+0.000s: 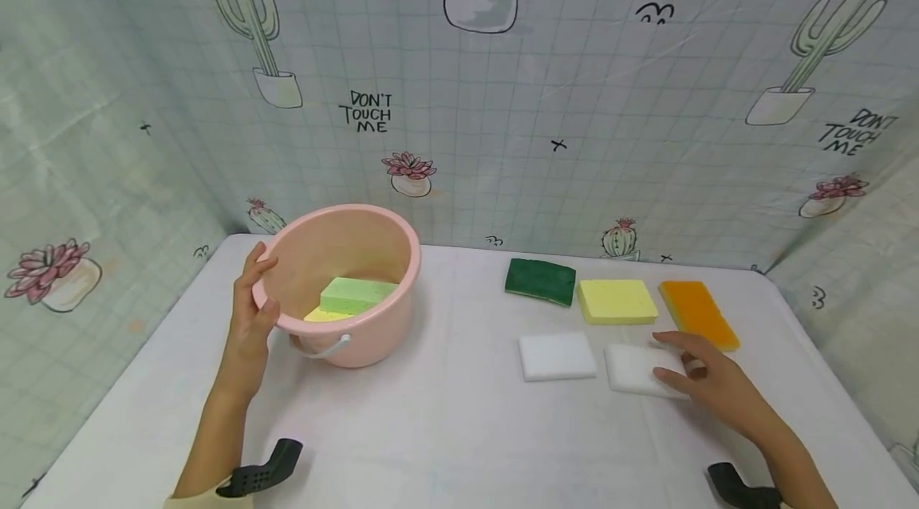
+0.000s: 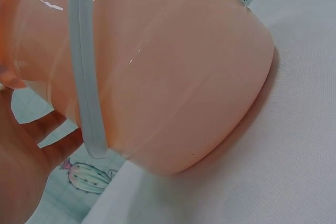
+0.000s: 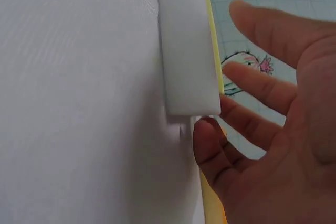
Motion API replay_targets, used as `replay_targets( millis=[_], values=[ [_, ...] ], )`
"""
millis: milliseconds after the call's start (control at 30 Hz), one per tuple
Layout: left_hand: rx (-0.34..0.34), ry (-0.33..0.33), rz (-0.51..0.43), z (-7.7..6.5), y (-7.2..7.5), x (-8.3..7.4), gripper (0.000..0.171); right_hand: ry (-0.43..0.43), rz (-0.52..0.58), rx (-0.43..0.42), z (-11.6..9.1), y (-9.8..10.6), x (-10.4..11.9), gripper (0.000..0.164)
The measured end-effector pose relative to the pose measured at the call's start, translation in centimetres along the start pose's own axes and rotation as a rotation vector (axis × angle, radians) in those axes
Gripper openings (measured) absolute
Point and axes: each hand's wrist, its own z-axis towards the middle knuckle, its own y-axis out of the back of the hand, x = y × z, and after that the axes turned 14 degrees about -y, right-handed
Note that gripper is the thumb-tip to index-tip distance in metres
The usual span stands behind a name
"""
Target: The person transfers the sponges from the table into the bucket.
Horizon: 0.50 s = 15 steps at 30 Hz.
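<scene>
White sponge (image 1: 633,370) partly beneath right hand (image 1: 718,385)

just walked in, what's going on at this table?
A person's left-hand grip holds the rim of a pink bucket with a light green sponge and a yellow piece inside. The right-hand grip is open at the rightmost white sponge, not closed on it. Another white sponge, plus dark green, yellow and orange sponges, lie on the table.

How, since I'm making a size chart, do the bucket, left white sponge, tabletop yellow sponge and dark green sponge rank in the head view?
1. Bucket
2. Left white sponge and tabletop yellow sponge: alike, so unranked
3. Dark green sponge, slightly smaller
</scene>
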Motion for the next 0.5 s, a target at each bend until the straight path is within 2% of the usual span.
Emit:
replay_targets(
  millis=[333,500],
  values=[
    [0.000,0.000,0.010,-0.1,-0.1,0.1,0.055,0.032,-0.002,0.039,-0.8,-0.2,-1.2,0.064],
    [0.000,-0.001,0.012,-0.2,-0.1,0.0,0.054,0.091,0.010,0.038,-0.9,-0.2,-1.9,0.065]
  ],
)
